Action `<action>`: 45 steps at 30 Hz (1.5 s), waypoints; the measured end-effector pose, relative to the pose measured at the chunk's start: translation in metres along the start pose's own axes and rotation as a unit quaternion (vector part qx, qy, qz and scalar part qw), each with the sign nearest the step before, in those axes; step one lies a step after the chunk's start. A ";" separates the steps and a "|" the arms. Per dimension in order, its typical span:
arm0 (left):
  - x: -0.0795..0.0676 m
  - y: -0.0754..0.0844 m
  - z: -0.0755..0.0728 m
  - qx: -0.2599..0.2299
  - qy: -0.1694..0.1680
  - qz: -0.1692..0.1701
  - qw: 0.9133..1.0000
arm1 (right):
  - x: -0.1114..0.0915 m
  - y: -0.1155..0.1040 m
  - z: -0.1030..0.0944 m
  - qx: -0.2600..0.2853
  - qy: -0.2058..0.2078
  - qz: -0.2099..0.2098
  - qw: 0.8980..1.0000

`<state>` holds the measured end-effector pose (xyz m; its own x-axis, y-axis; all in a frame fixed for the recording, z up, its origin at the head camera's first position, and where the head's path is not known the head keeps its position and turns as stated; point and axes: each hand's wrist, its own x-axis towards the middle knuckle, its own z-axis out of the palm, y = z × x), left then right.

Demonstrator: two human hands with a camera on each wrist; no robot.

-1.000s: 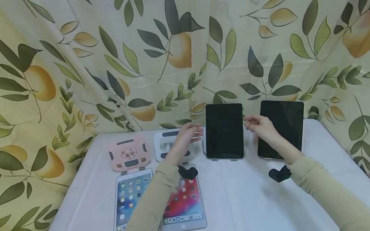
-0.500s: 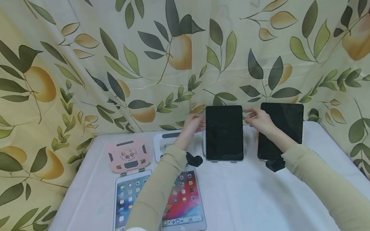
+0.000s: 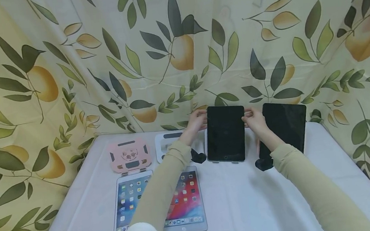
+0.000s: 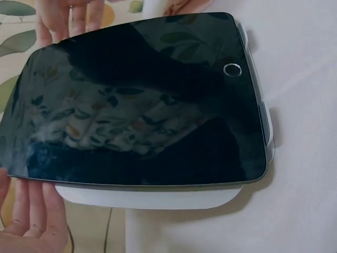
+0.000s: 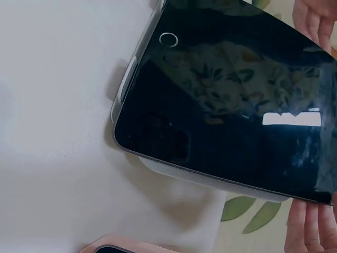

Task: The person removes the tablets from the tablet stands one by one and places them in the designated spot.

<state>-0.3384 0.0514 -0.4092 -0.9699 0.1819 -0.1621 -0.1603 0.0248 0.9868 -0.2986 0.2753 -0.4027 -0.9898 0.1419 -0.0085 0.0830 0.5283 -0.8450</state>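
Observation:
A black-screened tablet (image 3: 225, 133) leans on a white stand (image 4: 152, 198) at the back of the table. My left hand (image 3: 196, 123) holds its upper left edge, and my right hand (image 3: 254, 118) holds the upper right edge. In the left wrist view, the left hand's fingers (image 4: 37, 205) reach behind the tablet while the thumb lies at its front edge. The right wrist view shows the right hand's fingers (image 5: 311, 221) likewise behind the other side, thumb at the edge. The tablet's lower edge sits on the stand's small lips.
Right of it, another dark tablet (image 3: 287, 123) leans on a pink stand. To the left, two lit tablets lie flat, one blue-screened (image 3: 126, 200) and one red-screened (image 3: 192, 205), below a pink stand (image 3: 129, 155) and a white stand (image 3: 167, 136). A patterned curtain (image 3: 178, 56) hangs behind.
Both hands have moved in to the tablet's upper sides from beside it and now grip its edges. The left hand has risen and shifted right. The other tablets have stayed put.

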 end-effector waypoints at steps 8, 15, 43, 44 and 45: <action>0.001 -0.009 0.006 -0.008 0.019 0.025 0.999 | -0.004 0.003 0.000 0.027 0.034 -0.006 0.999; 0.000 -0.010 0.007 -0.014 0.032 0.034 0.999 | -0.007 0.005 0.000 0.039 0.037 -0.014 0.998; -0.013 -0.008 0.000 -0.026 0.023 0.082 0.996 | -0.022 -0.002 -0.004 0.107 0.058 -0.062 0.991; -0.014 -0.007 0.000 -0.026 0.022 0.084 0.996 | -0.023 -0.002 -0.004 0.112 0.058 -0.062 0.990; -0.015 -0.007 0.000 -0.026 0.021 0.086 0.996 | -0.024 -0.002 -0.005 0.117 0.058 -0.062 0.990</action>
<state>-0.3225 0.0486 -0.4136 -0.9904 0.1380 0.0072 -0.0003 -0.0542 0.9985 -0.2749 0.2748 -0.3982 -0.9699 0.1900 0.1524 -0.0801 0.3421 -0.9362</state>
